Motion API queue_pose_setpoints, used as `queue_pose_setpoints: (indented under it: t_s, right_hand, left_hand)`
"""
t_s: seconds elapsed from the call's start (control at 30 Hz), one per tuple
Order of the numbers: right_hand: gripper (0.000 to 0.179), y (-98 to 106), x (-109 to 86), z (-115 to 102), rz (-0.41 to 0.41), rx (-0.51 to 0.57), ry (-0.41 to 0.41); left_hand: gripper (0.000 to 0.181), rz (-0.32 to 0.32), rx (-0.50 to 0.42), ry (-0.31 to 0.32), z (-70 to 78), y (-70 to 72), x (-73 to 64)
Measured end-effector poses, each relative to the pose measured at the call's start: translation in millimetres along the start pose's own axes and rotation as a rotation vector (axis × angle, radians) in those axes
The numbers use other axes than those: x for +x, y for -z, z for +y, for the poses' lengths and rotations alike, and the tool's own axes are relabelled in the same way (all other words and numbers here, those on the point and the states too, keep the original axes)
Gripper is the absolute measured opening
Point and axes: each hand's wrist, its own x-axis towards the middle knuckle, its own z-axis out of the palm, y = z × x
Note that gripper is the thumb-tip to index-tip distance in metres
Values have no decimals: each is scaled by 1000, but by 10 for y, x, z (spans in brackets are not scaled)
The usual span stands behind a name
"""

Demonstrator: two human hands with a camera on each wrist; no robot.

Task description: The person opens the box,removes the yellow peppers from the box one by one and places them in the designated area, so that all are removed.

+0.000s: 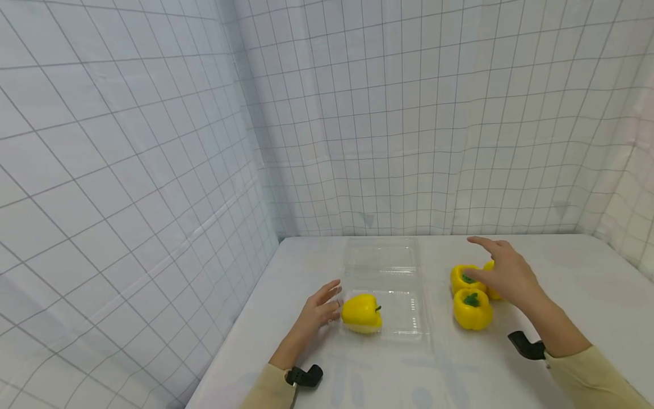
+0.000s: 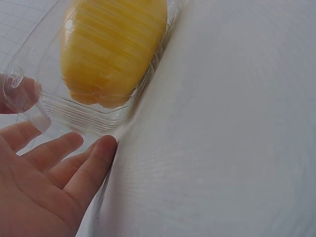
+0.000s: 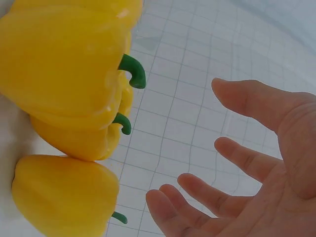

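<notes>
A clear plastic clamshell container lies unfolded on the white table, its lid towards the back. One yellow bell pepper is on its side in the left part of the base, green stem to the right. At the container's left edge is my left hand; in the left wrist view its loosely bent fingers are at the ribbed plastic side. Above three yellow bell peppers on the right hovers my right hand. Its thumb and fingers are spread around empty air in the right wrist view, apart from the pepper stems.
The white table runs back to a wall of white grid-patterned cloth. More of this cloth hangs along the left and right sides. Each wrist carries a black strap mount.
</notes>
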Motion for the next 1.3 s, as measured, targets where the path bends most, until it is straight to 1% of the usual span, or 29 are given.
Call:
queue_pose_setpoints:
  t_s: [0.13, 0.43, 0.73, 0.97, 1.07, 1.3]
  right_hand:
    - [76, -27, 42, -89, 6, 13, 18]
    - [73, -177, 104, -283, -24, 66, 39]
    - [72, -329, 149, -469, -74, 103, 39]
    - [72, -430, 154, -553, -100, 121, 31]
    - [71, -482, 163, -599, -98, 123, 40]
    - [67, -614, 150, -727, -83, 127, 96]
  left_hand:
    - [59, -2, 1, -4, 4, -4, -5]
    - [59, -1, -5, -4, -4, 1, 4]
    - [58, -7, 1, -11, -42, 4, 32]
    - [58, 2, 1, -3, -16, -7, 23]
    - [58, 5, 3, 0, 6, -13, 17]
    - [58, 3, -3, 0, 15, -15, 3]
